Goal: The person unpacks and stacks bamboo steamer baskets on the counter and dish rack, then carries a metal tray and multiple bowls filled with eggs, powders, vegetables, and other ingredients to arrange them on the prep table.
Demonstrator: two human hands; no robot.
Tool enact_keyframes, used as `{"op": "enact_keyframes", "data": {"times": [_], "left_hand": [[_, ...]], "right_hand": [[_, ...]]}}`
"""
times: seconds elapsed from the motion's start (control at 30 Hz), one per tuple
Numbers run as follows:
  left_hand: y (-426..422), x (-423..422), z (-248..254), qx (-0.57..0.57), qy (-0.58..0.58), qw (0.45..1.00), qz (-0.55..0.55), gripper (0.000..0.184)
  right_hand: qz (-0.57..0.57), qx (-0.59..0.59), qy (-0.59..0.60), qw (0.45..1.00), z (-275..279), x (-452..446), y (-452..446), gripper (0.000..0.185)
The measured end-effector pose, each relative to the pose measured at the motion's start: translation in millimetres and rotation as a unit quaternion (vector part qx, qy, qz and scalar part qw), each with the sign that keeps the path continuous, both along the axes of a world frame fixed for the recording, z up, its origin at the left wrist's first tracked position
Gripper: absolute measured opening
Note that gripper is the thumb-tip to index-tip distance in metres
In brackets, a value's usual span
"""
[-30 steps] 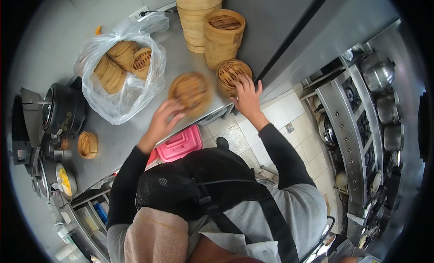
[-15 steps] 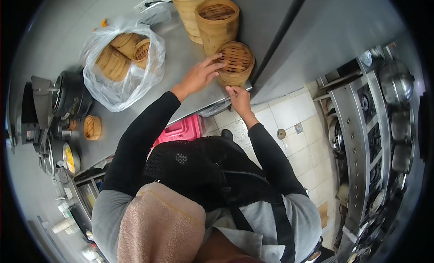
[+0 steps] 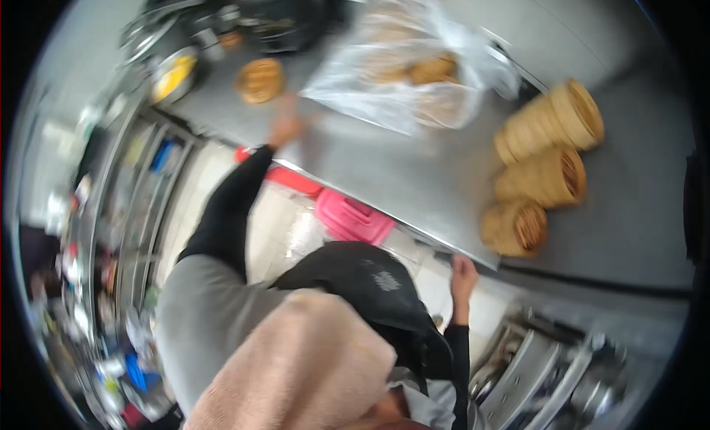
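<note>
My left hand (image 3: pixel 288 124), smeared by motion, is over the front of the steel counter (image 3: pixel 362 153), just beside a small round bamboo steamer (image 3: pixel 260 81). Whether its fingers touch that steamer is too blurred to tell. By the counter's front edge hangs my right hand (image 3: pixel 464 272), its fingers curled with nothing visible in them. Closest to it is a short stack of bamboo steamers (image 3: pixel 515 228), which it does not touch. Behind stand a second stack (image 3: pixel 541 178) and a taller third stack (image 3: pixel 551 123), all with tops turned toward the right in this view.
A clear plastic bag (image 3: pixel 414 82) holding more bamboo steamers lies on the counter. A dark pot (image 3: pixel 277 19) and a metal bowl with yellow food (image 3: pixel 174 75) stand at the far left. Below the counter is a pink lidded container (image 3: pixel 353 217). Shelving (image 3: pixel 133 201) stands at left.
My left hand has left the nearest steamer stack and moved far left, toward the small steamer. My right hand has come away from that stack. The camera view has swung left.
</note>
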State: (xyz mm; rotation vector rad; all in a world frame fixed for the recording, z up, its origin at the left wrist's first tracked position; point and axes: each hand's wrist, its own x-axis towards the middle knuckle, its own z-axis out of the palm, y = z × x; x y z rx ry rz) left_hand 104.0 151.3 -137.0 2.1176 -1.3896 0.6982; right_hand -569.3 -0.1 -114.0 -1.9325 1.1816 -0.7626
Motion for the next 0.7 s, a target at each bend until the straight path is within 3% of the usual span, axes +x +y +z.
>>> {"op": "enact_keyframes", "data": {"times": [0.07,0.1,0.2,0.3,0.37,0.43,0.5,0.6,0.63,0.7], "left_hand": [[17.6,18.1,80.2,-0.044,0.217,0.975,0.014,0.049],[24.8,32.6,97.8,-0.037,0.211,0.977,0.006,0.042],[36.9,88.7,88.2,-0.046,0.234,0.969,0.063,0.046],[45.5,120.2,52.9,-0.042,0.173,0.958,0.224,0.047],[52.9,123.3,42.7,0.024,0.177,0.962,0.208,0.046],[61.8,103.1,61.5,0.087,0.233,0.953,0.172,0.044],[68.7,97.6,49.2,0.1,0.23,0.963,0.1,0.043],[81.1,73.7,53.3,0.095,0.205,0.972,0.069,0.045],[84.5,55.5,59.2,0.094,0.194,0.974,0.071,0.047],[88.2,1.2,102.0,0.02,0.277,0.958,0.073,0.052]], "right_hand": [[0.03,0.048,0.047,0.997,19.5,24.0,9.7,0.018],[0.029,0.052,0.038,0.997,41.4,51.8,12.2,0.017],[0.034,-0.042,-0.01,0.999,104.5,148.9,-3.4,0.018],[0.092,-0.193,-0.043,0.976,173.9,257.1,-38.0,0.016],[0.14,-0.277,-0.144,0.94,199.8,331.6,-71.8,0.018],[0.14,-0.253,-0.16,0.944,192.8,392.3,-117.4,0.019],[0.051,-0.18,-0.073,0.98,165.6,433.2,-166.6,0.022],[-0.026,-0.182,0.148,0.972,97.7,451.1,-210.5,0.022],[-0.063,-0.199,0.272,0.939,68.8,447.1,-208.9,0.029],[-0.094,-0.315,0.364,0.871,61.6,434.8,-181.5,0.036]]}}
